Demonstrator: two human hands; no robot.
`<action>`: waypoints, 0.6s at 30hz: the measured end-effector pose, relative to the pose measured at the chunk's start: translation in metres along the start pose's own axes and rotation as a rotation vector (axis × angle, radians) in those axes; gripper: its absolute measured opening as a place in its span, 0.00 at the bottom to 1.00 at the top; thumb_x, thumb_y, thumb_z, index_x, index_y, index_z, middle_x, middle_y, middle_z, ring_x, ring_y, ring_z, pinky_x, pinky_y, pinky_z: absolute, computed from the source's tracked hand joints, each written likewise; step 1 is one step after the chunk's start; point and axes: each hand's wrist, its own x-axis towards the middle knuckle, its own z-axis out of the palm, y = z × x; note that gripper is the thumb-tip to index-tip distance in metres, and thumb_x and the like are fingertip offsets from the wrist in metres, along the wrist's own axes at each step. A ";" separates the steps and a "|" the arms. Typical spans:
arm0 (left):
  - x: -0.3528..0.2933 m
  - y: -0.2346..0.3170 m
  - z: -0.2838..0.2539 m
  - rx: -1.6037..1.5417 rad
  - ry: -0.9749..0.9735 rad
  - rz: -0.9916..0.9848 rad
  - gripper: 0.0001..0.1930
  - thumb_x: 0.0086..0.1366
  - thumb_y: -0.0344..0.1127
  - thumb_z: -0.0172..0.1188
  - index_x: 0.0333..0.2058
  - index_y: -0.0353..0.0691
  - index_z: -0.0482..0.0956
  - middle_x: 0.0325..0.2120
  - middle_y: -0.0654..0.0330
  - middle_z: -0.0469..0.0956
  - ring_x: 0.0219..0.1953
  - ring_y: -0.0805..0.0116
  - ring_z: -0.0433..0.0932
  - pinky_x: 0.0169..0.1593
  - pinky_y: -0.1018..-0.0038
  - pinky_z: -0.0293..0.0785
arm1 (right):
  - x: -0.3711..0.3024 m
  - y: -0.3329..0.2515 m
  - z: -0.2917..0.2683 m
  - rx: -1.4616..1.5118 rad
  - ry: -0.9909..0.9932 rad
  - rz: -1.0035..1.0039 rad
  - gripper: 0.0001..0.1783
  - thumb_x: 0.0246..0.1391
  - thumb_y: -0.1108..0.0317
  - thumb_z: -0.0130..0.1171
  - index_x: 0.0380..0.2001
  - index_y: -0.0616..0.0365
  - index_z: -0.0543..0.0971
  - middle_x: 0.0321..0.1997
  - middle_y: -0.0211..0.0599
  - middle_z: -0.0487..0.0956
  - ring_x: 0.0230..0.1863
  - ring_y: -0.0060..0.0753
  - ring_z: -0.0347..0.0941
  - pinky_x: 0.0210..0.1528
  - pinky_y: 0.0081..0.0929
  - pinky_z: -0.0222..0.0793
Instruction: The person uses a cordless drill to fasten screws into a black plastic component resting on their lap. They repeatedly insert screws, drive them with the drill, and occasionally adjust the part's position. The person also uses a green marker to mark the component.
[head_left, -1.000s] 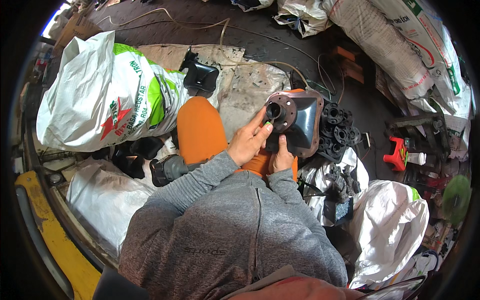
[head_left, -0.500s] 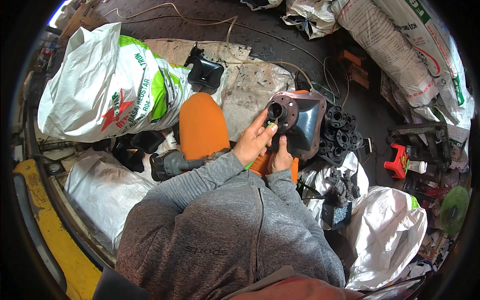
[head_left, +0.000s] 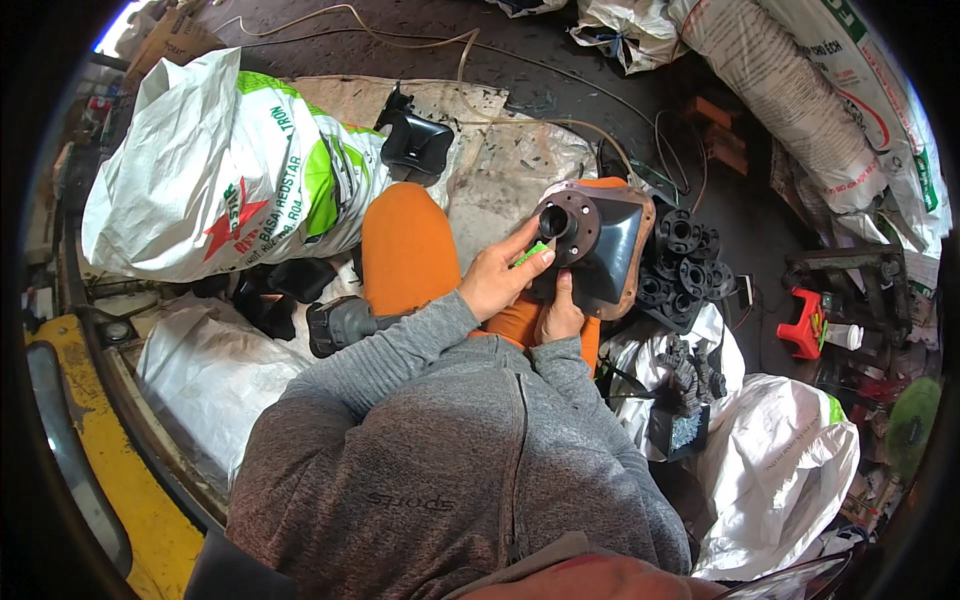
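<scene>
A black plastic square funnel-shaped part [head_left: 618,258] rests over my orange-clad lap, its round drilled flange and short tube facing up. My right hand [head_left: 560,316] is closed on its near edge, thumb up against the black wall. My left hand [head_left: 500,278] grips a slim green-handled tool [head_left: 530,254], which looks like a small knife. Its pointed tip is by the flange's edge, close to the tube mouth. The fingers hide most of the handle.
Black ring-shaped parts [head_left: 685,255] are heaped right of the funnel. Another black moulded part [head_left: 415,145] lies on the floor sheet ahead. A large white sack [head_left: 200,190] stands left, a cordless tool [head_left: 338,325] beside my leg. A red stool [head_left: 801,323] is at right; a hose [head_left: 470,60] crosses the floor.
The green tool has turned in my left hand, its handle now showing above the fingers and no longer trailing below them. My right hand keeps its hold on the black part.
</scene>
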 end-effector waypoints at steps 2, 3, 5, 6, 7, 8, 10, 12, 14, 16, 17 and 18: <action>0.000 -0.001 0.000 -0.025 -0.003 0.002 0.36 0.66 0.46 0.58 0.67 0.44 0.52 0.21 0.70 0.67 0.16 0.83 0.60 0.19 0.84 0.59 | 0.002 0.006 -0.002 0.012 -0.015 -0.041 0.14 0.64 0.67 0.52 0.50 0.60 0.74 0.49 0.32 0.76 0.48 0.28 0.72 0.52 0.28 0.70; 0.000 -0.002 0.000 -0.037 -0.004 0.003 0.36 0.66 0.46 0.58 0.67 0.44 0.53 0.21 0.70 0.67 0.16 0.83 0.61 0.19 0.84 0.59 | 0.003 0.008 -0.003 0.018 -0.022 -0.061 0.15 0.64 0.67 0.52 0.51 0.60 0.74 0.50 0.32 0.75 0.48 0.28 0.72 0.52 0.28 0.70; 0.001 -0.004 -0.001 0.036 0.036 -0.019 0.33 0.66 0.43 0.58 0.65 0.41 0.56 0.35 0.64 0.75 0.32 0.80 0.69 0.35 0.82 0.67 | 0.001 0.007 0.000 0.008 -0.025 -0.074 0.15 0.64 0.67 0.51 0.51 0.61 0.73 0.51 0.33 0.75 0.49 0.28 0.72 0.53 0.28 0.70; 0.004 -0.009 -0.004 0.077 0.046 0.008 0.32 0.66 0.43 0.58 0.65 0.41 0.58 0.41 0.61 0.76 0.38 0.77 0.72 0.41 0.80 0.68 | 0.000 0.006 0.000 0.004 -0.027 -0.081 0.15 0.64 0.67 0.51 0.51 0.61 0.73 0.51 0.33 0.75 0.50 0.28 0.71 0.54 0.28 0.69; 0.006 -0.014 -0.008 0.119 0.060 0.036 0.31 0.66 0.42 0.58 0.64 0.41 0.59 0.46 0.58 0.77 0.44 0.75 0.74 0.47 0.79 0.70 | -0.001 0.006 0.000 -0.006 -0.020 -0.058 0.15 0.64 0.68 0.51 0.51 0.61 0.73 0.51 0.33 0.75 0.50 0.28 0.71 0.54 0.28 0.69; 0.011 -0.024 -0.015 0.166 0.064 0.105 0.31 0.66 0.42 0.58 0.64 0.41 0.60 0.49 0.55 0.76 0.48 0.71 0.74 0.51 0.77 0.69 | -0.001 0.006 0.000 -0.015 -0.014 -0.038 0.15 0.64 0.68 0.51 0.52 0.62 0.73 0.52 0.33 0.75 0.50 0.29 0.71 0.54 0.28 0.69; 0.013 -0.029 -0.019 0.223 0.063 0.143 0.30 0.66 0.43 0.58 0.63 0.41 0.61 0.53 0.51 0.74 0.54 0.67 0.73 0.56 0.75 0.67 | 0.000 0.007 -0.002 -0.017 -0.019 -0.028 0.15 0.64 0.68 0.51 0.52 0.62 0.73 0.52 0.34 0.74 0.50 0.29 0.71 0.55 0.28 0.69; 0.013 -0.017 -0.017 0.247 0.042 0.137 0.30 0.65 0.43 0.59 0.63 0.42 0.62 0.54 0.50 0.73 0.56 0.65 0.72 0.57 0.74 0.66 | 0.005 0.012 -0.010 -0.002 -0.041 -0.048 0.16 0.63 0.69 0.51 0.52 0.63 0.72 0.52 0.34 0.74 0.51 0.29 0.71 0.56 0.28 0.69; 0.017 -0.022 -0.021 0.276 0.009 0.234 0.31 0.64 0.43 0.59 0.63 0.41 0.62 0.54 0.49 0.73 0.57 0.64 0.72 0.58 0.73 0.66 | 0.001 0.003 -0.006 0.044 -0.039 -0.032 0.16 0.63 0.69 0.52 0.51 0.63 0.72 0.52 0.35 0.74 0.51 0.30 0.72 0.55 0.28 0.69; 0.022 -0.023 -0.025 0.282 -0.058 0.262 0.31 0.65 0.41 0.59 0.64 0.40 0.60 0.57 0.52 0.70 0.58 0.67 0.69 0.59 0.74 0.64 | 0.001 -0.001 -0.007 0.064 -0.028 -0.004 0.16 0.63 0.69 0.53 0.51 0.63 0.72 0.52 0.36 0.74 0.50 0.30 0.72 0.56 0.29 0.69; 0.022 -0.019 -0.028 0.270 -0.103 0.213 0.31 0.66 0.38 0.58 0.64 0.38 0.58 0.59 0.54 0.67 0.59 0.70 0.66 0.61 0.76 0.61 | 0.001 -0.003 -0.009 0.061 -0.019 0.017 0.16 0.62 0.69 0.53 0.51 0.64 0.73 0.52 0.36 0.74 0.50 0.30 0.72 0.56 0.29 0.69; 0.022 -0.017 -0.031 0.258 -0.147 0.164 0.31 0.66 0.36 0.57 0.65 0.37 0.56 0.61 0.56 0.64 0.61 0.72 0.63 0.62 0.77 0.59 | 0.002 -0.004 -0.012 0.059 -0.010 0.037 0.16 0.62 0.69 0.54 0.51 0.64 0.73 0.52 0.36 0.74 0.50 0.31 0.72 0.56 0.29 0.69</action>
